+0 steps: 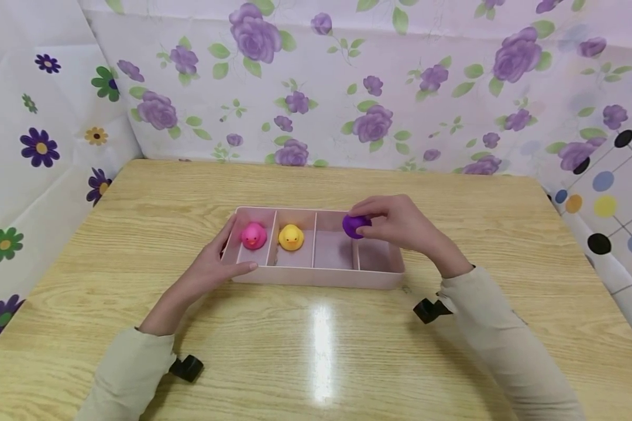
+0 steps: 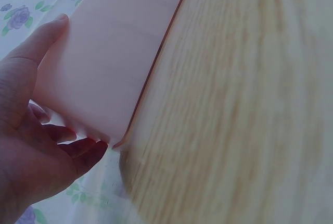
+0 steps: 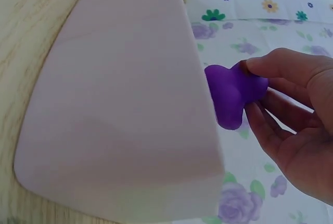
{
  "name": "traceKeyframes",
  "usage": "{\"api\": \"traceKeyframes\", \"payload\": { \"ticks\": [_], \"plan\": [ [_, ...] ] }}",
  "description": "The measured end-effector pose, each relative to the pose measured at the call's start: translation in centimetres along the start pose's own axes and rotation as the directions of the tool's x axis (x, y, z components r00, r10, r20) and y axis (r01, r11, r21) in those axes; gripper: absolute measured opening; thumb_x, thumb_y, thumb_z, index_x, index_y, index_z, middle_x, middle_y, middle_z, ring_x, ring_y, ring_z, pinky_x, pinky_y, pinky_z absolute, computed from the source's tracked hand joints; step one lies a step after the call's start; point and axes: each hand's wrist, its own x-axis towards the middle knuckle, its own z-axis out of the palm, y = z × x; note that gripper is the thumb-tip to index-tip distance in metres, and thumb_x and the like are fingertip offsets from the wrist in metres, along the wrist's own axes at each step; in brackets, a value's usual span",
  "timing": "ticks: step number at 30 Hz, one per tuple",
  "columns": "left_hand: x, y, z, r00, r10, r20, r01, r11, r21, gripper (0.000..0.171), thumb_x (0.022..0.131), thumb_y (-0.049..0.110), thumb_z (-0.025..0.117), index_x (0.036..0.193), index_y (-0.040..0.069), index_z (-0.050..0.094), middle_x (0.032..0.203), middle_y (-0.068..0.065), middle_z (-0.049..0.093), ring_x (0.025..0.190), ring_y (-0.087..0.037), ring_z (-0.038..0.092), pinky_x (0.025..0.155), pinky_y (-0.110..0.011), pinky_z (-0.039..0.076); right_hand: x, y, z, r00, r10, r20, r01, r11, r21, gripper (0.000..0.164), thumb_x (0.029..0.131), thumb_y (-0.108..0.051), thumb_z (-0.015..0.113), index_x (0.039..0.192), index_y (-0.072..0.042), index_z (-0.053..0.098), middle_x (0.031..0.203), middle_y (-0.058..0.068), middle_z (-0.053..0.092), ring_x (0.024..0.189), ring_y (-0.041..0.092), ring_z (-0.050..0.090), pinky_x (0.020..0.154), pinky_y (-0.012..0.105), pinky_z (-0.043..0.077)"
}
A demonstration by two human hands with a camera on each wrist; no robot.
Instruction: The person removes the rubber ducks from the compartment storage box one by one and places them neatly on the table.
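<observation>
Smooth purple rounded toy (image 1: 351,226) held above pale pink four-compartment tray (image 1: 316,276)

The right hand (image 1: 397,222) pinches the toy between thumb and fingers, near the tray's divider between third and fourth compartments from the left. The left hand (image 1: 213,264) grips the tray's left end, thumb at the front wall. The tray's leftmost compartment holds a bright pink duck-shaped toy (image 1: 253,235); the next, a yellow duck-shaped toy (image 1: 291,237). Under the tray is a wood-grain tabletop (image 1: 253,351).

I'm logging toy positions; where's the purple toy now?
In the head view, the purple toy is pinched in the right hand, by the divider between the pink tray's two rightmost compartments, right of the yellow duck.
</observation>
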Motion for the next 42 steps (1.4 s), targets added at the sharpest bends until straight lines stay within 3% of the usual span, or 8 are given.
{"api": "traceKeyframes", "payload": {
  "ticks": [7, 12, 20, 35, 38, 42],
  "plan": [
    [0.0, -0.1, 0.0, 1.000, 0.009, 0.003, -0.009, 1.000, -0.016, 0.107, 0.083, 0.027, 0.078, 0.157, 0.024, 0.001, 0.159, -0.016, 0.013, 0.138, -0.036, 0.022, 0.106, -0.058, 0.028, -0.6, 0.3, -0.6, 0.998, 0.059, -0.020, -0.059, 0.998, 0.033, 0.025, 0.080, -0.002, 0.075, 0.105, -0.004, 0.074, 0.108, 0.008, 0.070, 0.097, 0.024, 0.064, 0.082, 0.046, 0.052],
    [-0.1, -0.1, -0.1, 1.000, 0.007, 0.002, -0.007, 1.000, -0.003, 0.107, 0.083, 0.028, 0.078, 0.157, 0.024, 0.001, 0.159, -0.016, 0.013, 0.139, -0.037, 0.021, 0.107, -0.058, 0.026, -1.1, 0.7, -1.2, 0.997, 0.066, -0.028, -0.066, 0.998, 0.012, 0.025, 0.081, -0.002, 0.075, 0.106, -0.005, 0.074, 0.105, 0.007, 0.070, 0.090, 0.020, 0.063, 0.075, 0.039, 0.051],
    [-0.1, 0.0, -0.1, 1.000, 0.000, -0.001, 0.000, 1.000, 0.012, 0.107, 0.083, 0.029, 0.078, 0.157, 0.024, 0.001, 0.159, -0.016, 0.012, 0.140, -0.037, 0.020, 0.107, -0.058, 0.026, -2.0, 1.2, -2.3, 0.996, 0.085, -0.038, -0.084, 0.996, 0.030, 0.025, 0.083, -0.002, 0.074, 0.107, -0.003, 0.073, 0.106, 0.009, 0.070, 0.096, 0.022, 0.064, 0.086, 0.041, 0.051],
    [-0.1, 0.0, 0.0, 1.000, 0.002, -0.002, -0.002, 1.000, 0.007, 0.107, 0.083, 0.029, 0.078, 0.157, 0.025, 0.001, 0.159, -0.015, 0.012, 0.141, -0.036, 0.018, 0.108, -0.058, 0.024, -3.6, 2.3, -4.1, 0.986, 0.157, -0.059, -0.157, 0.988, 0.007, 0.027, 0.085, -0.001, 0.072, 0.112, -0.001, 0.071, 0.109, 0.014, 0.068, 0.098, 0.026, 0.065, 0.086, 0.041, 0.051],
    [-0.1, 0.0, 0.0, 1.000, 0.002, 0.000, -0.002, 1.000, 0.009, 0.107, 0.083, 0.029, 0.077, 0.157, 0.025, 0.001, 0.159, -0.015, 0.011, 0.141, -0.036, 0.017, 0.108, -0.058, 0.024, -4.0, 2.6, -4.4, 0.981, 0.181, -0.068, -0.181, 0.983, 0.002, 0.028, 0.086, -0.004, 0.072, 0.114, -0.002, 0.070, 0.111, 0.014, 0.068, 0.100, 0.028, 0.064, 0.085, 0.038, 0.052],
    [0.0, -0.1, 0.0, 1.000, 0.001, 0.001, -0.001, 1.000, 0.012, 0.107, 0.083, 0.030, 0.077, 0.157, 0.024, 0.000, 0.159, -0.015, 0.012, 0.141, -0.036, 0.018, 0.108, -0.058, 0.024, -4.5, 2.9, -5.0, 0.976, 0.207, -0.071, -0.207, 0.978, 0.006, 0.030, 0.088, -0.009, 0.070, 0.118, -0.004, 0.069, 0.115, 0.014, 0.066, 0.103, 0.028, 0.063, 0.082, 0.027, 0.051]
  ]
}}
